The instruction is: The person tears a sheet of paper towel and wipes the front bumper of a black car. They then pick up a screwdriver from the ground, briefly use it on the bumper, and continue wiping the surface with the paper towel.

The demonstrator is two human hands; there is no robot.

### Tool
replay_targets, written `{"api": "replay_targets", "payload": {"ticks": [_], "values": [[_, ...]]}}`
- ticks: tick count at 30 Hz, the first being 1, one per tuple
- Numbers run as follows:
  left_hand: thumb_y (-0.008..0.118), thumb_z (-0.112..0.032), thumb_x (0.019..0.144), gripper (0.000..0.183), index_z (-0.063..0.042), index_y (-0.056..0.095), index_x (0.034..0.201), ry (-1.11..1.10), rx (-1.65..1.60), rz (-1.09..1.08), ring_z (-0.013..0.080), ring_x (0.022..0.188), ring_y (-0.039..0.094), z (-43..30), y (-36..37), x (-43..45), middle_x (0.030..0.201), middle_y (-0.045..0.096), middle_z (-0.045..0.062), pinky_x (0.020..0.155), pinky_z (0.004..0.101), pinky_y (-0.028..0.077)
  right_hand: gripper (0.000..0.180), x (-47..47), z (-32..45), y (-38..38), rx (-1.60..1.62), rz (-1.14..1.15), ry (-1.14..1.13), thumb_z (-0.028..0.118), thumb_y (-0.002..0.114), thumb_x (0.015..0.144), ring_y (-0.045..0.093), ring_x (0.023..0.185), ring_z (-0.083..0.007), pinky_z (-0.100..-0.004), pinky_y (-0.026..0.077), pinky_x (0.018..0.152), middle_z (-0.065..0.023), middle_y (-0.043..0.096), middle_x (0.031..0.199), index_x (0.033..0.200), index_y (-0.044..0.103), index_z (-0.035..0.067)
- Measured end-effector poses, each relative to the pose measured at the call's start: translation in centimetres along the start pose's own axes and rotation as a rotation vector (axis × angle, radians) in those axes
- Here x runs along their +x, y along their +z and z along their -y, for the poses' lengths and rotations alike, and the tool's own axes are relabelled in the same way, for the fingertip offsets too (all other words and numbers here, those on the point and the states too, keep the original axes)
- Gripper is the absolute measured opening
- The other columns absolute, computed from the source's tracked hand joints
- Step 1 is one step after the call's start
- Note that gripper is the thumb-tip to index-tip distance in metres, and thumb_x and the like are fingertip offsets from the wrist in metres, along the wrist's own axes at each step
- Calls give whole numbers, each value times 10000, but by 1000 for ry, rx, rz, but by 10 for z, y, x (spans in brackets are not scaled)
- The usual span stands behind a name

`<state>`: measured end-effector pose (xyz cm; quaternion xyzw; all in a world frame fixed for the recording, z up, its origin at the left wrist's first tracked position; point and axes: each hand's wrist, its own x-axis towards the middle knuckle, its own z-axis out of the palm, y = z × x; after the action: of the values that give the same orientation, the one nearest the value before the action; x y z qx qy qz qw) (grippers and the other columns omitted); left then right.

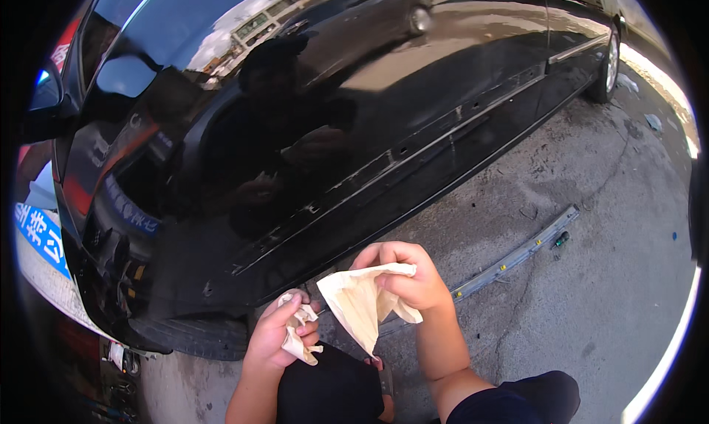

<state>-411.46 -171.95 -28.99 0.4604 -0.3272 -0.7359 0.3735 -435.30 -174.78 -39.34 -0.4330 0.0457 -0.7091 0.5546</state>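
Note:
My left hand (278, 331) is closed around a crumpled piece of cream paper (302, 346), whose ends stick out between the fingers. To its right, my right hand (403, 280) pinches a larger, partly unfolded sheet of cream paper (354, 302) by its upper edge, and the sheet hangs down in a point. Both hands are in front of a black car's side (332, 175), apart from its panel. Along the lower door runs a bare strip (388, 157) with scuffed, pale residue and small clip holes.
A long trim strip (509, 263) with yellow clips lies on the concrete ground (598, 313). Beside it is a screwdriver (561, 239) with a green and black handle. The car's tyre (194, 335) is at lower left, and its mirror (44, 92) juts out at far left.

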Motion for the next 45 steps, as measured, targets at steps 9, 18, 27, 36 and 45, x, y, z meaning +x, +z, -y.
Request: {"api": "replay_targets", "payload": {"ticks": [9, 18, 27, 36, 45], "values": [[512, -213, 1033, 126, -94, 536, 1001, 15, 79, -13, 127, 561, 463, 8, -13, 1, 940, 586, 105, 467, 272, 343, 262, 30, 49, -166, -633, -1431, -822, -22, 474, 953, 615, 1099, -261, -362, 482, 966, -174, 599, 1203, 1212, 512, -20], [520, -206, 1020, 124, -84, 535, 1009, 63, 137, 4, 138, 558, 457, 12, -9, 12, 934, 571, 110, 468, 285, 359, 831, 119, -45, -101, -1249, -827, -707, 421, 502, 985, 95, 1518, -476, -531, 97, 1222, -308, 156, 1619, 1548, 174, -93], [521, -206, 1017, 128, -80, 541, 1019, 50, 172, 7, 143, 553, 449, 15, 0, 24, 937, 576, 116, 467, 285, 360, 879, 138, -31, -114, -1223, -911, -696, 520, 445, 994, 89, 1525, -456, -511, 90, 1225, -297, 134, 1629, 1559, 142, -80], [517, -208, 1014, 145, -63, 522, 1003, 57, 170, -13, 148, 541, 464, 19, 2, 30, 927, 586, 130, 463, 295, 365, 792, 144, 12, -160, -1172, -963, -780, 435, 499, 993, 181, 1497, -482, -525, 167, 1208, -316, 240, 1590, 1514, 263, -113], [567, -204, 1006, 168, -44, 522, 1022, 7, 208, 43, 144, 557, 452, 18, 41, 20, 904, 513, 99, 464, 274, 401, 494, 152, 26, -185, -1214, -1092, -788, 143, 494, 997, 328, 1433, -491, -498, 244, 1198, -350, 375, 1503, 1399, 437, -138]]}}
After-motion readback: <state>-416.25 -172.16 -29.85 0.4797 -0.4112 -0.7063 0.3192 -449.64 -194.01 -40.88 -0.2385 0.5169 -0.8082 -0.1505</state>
